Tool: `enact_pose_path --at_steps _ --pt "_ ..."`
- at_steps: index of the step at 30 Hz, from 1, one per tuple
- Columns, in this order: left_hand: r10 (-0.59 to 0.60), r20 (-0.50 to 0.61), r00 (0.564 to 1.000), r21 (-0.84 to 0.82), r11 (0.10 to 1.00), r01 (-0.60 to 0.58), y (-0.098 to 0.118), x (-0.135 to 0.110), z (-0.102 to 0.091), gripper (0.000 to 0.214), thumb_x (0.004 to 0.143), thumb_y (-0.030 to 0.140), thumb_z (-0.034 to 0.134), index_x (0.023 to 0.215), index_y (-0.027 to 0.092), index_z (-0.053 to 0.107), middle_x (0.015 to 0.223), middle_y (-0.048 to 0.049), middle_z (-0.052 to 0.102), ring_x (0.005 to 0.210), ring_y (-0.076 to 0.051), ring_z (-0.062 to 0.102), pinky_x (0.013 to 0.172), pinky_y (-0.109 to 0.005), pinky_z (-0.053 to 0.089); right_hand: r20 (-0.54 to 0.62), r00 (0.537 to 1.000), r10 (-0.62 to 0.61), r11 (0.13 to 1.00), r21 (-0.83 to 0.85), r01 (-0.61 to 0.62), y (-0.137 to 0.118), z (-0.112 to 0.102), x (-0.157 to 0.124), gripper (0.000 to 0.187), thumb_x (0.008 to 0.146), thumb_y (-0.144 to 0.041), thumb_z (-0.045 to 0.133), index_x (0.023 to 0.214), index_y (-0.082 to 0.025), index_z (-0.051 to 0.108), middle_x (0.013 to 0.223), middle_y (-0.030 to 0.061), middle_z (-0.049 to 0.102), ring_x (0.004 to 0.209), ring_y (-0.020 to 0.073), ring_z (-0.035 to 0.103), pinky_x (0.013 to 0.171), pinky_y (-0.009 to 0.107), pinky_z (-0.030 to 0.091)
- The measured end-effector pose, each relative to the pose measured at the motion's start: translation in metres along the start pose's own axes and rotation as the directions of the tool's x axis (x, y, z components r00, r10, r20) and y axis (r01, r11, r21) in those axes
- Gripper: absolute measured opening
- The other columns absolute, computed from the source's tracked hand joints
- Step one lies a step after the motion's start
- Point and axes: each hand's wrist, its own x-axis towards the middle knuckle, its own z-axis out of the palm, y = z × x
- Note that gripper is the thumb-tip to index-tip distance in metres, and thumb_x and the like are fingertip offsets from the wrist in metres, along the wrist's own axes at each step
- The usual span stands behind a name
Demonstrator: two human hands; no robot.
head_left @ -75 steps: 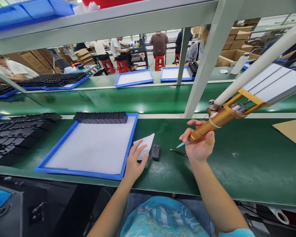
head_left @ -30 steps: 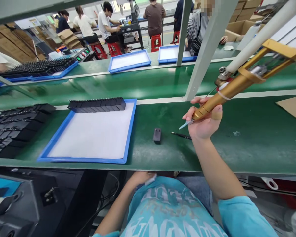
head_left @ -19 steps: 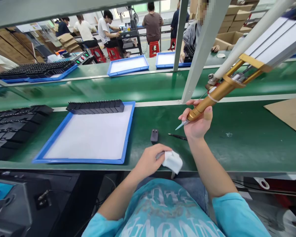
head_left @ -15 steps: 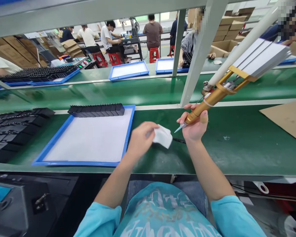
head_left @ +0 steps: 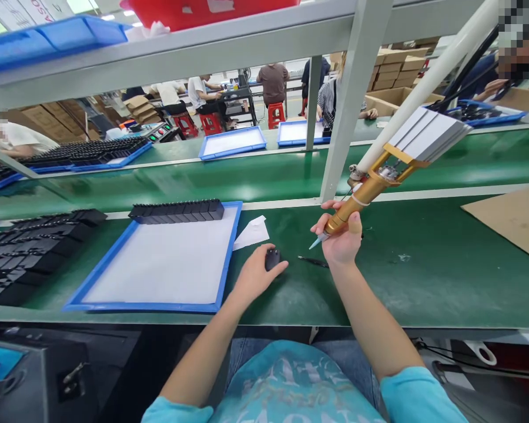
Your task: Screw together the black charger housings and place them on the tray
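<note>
My left hand [head_left: 254, 274] rests on the green bench with its fingers closed around a small black charger plug [head_left: 272, 258]. A white cloth [head_left: 252, 232] lies just beyond it, against the corner of the blue tray [head_left: 229, 254]. My right hand [head_left: 341, 239] is wrapped round the gold barrel of a hanging dispensing tool [head_left: 349, 207], whose pale tip points down-left toward the plug. Thin black tweezers [head_left: 312, 261] lie on the bench between my hands.
The blue tray holds a white sheet and a row of black plugs [head_left: 178, 210] along its far edge. More black plugs [head_left: 30, 247] fill the left side. Cardboard [head_left: 511, 220] lies at the right. A shelf post [head_left: 344, 117] stands behind; other people work at benches beyond.
My left hand brought the white cloth up from below the bench, left it beside the tray and closed on the black plug. My right hand kept hold of the gold tool.
</note>
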Motion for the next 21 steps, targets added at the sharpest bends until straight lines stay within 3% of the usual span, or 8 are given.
enact_pose_path --at_steps 3,6,12,15,18,21 --pt "-0.040 -0.082 0.996 -0.058 0.998 0.036 0.006 -0.006 0.022 0.035 0.092 0.042 0.051 0.119 0.021 0.059 0.118 -0.0084 0.066 0.106 -0.025 0.062 0.091 -0.040 0.049 0.002 1.000 0.001 1.000 -0.004 -0.001 0.000 0.000 0.000 0.034 0.085 -0.054 0.049 0.091 -0.022 0.057 0.091 -0.0005 0.059 0.045 0.0058 0.055 0.046 0.027 0.054" --pt "0.010 -0.116 0.993 -0.154 0.988 -0.028 0.005 -0.003 0.029 0.027 0.096 0.035 0.045 0.113 0.023 0.062 0.118 -0.0050 0.066 0.109 -0.021 0.061 0.095 -0.036 0.047 -0.005 1.000 0.001 1.000 -0.011 -0.001 0.000 0.001 -0.001 0.034 0.085 -0.055 0.049 0.091 -0.022 0.056 0.091 -0.0008 0.059 0.044 0.0057 0.054 0.046 0.027 0.054" --pt "0.157 0.015 0.987 -0.147 0.977 -0.153 0.002 -0.003 0.017 0.030 0.098 0.035 0.040 0.118 0.026 0.060 0.117 -0.0034 0.065 0.110 -0.019 0.059 0.098 -0.033 0.045 -0.003 1.000 -0.003 1.000 0.003 0.003 0.000 -0.001 0.000 0.032 0.086 -0.053 0.049 0.091 -0.022 0.057 0.090 -0.0010 0.060 0.044 0.0061 0.055 0.045 0.026 0.054" --pt "0.144 0.052 0.988 -0.081 0.987 -0.140 0.001 -0.008 0.011 0.041 0.093 0.041 0.051 0.132 0.029 0.052 0.126 -0.0049 0.059 0.115 -0.022 0.056 0.098 -0.035 0.045 0.007 1.000 -0.004 1.000 0.022 0.004 0.000 -0.001 0.000 0.031 0.087 -0.052 0.048 0.091 -0.022 0.058 0.090 -0.0010 0.060 0.044 0.0064 0.056 0.046 0.027 0.054" --pt "0.113 -0.001 0.994 -0.066 0.991 -0.113 -0.002 -0.017 0.011 0.061 0.083 0.040 0.065 0.139 0.029 0.044 0.130 -0.0066 0.055 0.118 -0.024 0.054 0.095 -0.036 0.047 0.010 1.000 -0.001 1.000 0.019 0.001 0.000 0.000 0.000 0.032 0.086 -0.052 0.049 0.091 -0.022 0.058 0.090 -0.0011 0.060 0.044 0.0065 0.056 0.045 0.027 0.055" --pt "0.087 -0.064 0.994 -0.162 0.982 -0.097 -0.004 -0.024 0.012 0.048 0.086 0.032 0.061 0.133 0.027 0.051 0.126 -0.0061 0.060 0.115 -0.021 0.057 0.094 -0.036 0.048 0.006 1.000 0.002 1.000 0.008 -0.002 -0.002 0.002 -0.001 0.032 0.086 -0.053 0.048 0.091 -0.022 0.057 0.090 -0.0012 0.060 0.044 0.0064 0.056 0.045 0.027 0.055"
